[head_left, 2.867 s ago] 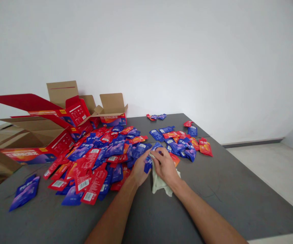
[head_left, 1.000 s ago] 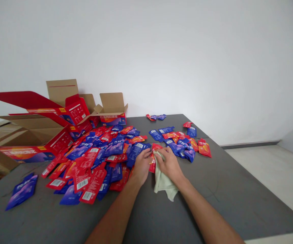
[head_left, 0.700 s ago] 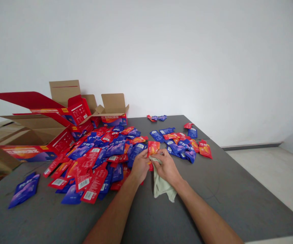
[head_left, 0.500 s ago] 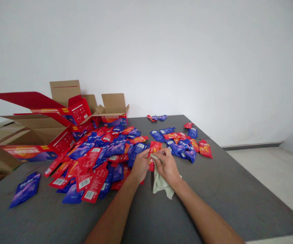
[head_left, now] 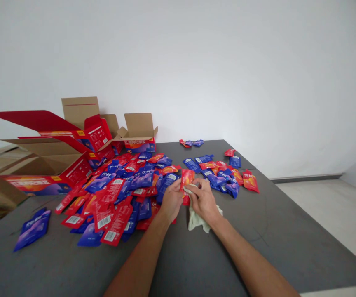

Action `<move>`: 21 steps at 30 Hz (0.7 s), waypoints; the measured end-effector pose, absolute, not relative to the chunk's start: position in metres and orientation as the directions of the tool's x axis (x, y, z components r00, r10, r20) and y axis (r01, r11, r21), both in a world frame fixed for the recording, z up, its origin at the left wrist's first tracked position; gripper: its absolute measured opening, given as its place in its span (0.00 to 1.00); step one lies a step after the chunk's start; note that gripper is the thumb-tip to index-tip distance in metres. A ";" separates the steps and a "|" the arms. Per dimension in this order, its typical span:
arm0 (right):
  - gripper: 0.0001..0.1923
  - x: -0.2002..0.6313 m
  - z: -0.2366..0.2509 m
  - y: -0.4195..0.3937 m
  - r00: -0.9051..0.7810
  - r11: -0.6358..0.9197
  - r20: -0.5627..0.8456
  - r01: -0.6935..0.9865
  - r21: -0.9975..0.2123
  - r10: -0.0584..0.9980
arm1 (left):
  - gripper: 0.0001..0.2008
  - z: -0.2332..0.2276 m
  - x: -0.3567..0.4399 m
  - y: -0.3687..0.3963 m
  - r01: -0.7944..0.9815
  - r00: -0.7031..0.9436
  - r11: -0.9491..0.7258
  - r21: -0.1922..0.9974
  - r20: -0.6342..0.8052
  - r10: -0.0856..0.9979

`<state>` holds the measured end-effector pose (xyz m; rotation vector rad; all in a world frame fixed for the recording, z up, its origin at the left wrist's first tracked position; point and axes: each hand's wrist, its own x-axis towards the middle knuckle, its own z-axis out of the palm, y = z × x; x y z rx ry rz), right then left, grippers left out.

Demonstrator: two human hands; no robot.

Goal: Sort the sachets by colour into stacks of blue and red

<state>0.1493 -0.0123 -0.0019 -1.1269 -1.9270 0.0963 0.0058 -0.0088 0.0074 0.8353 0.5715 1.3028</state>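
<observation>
My left hand [head_left: 171,201] holds a red-orange sachet [head_left: 186,178] upright above the grey table [head_left: 273,235]. My right hand [head_left: 203,201] grips a pale green cloth [head_left: 198,220] and presses it against the sachet's lower right side. Both hands meet just right of a big pile of red and blue sachets [head_left: 119,189]. A smaller pile of sachets [head_left: 224,173] lies just beyond my right hand.
Open red-printed cardboard boxes [head_left: 51,152] stand at the table's back left. A lone blue sachet [head_left: 32,229] lies at the near left. A few sachets [head_left: 191,143] sit at the far edge. White wall behind, floor to the right.
The blue sachet held earlier is gone from my left hand, which now holds a red one, lifted and turned upright. The cloth has bunched up closer under my right hand.
</observation>
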 end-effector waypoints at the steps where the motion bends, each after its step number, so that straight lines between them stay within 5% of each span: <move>1: 0.18 0.148 -0.002 -0.013 -0.246 0.606 0.631 0.655 -0.451 0.736 | 0.30 0.009 0.005 -0.008 -0.618 0.167 0.032 0.785 0.091 0.982; 6: 0.18 0.147 0.001 -0.015 -0.353 0.676 0.603 0.569 -0.468 0.715 | 0.27 0.010 0.005 -0.006 -0.609 0.032 -0.074 0.790 0.117 0.993; 13: 0.12 0.152 0.008 -0.011 -0.036 0.609 0.680 0.481 -0.631 0.733 | 0.39 -0.010 -0.002 0.005 -0.470 -0.198 -0.148 0.870 0.060 0.978; 21: 0.10 0.144 0.010 -0.016 -0.055 0.647 0.697 0.432 -0.629 0.715 | 0.27 -0.002 0.014 -0.006 -0.558 0.012 -0.018 0.829 0.030 0.999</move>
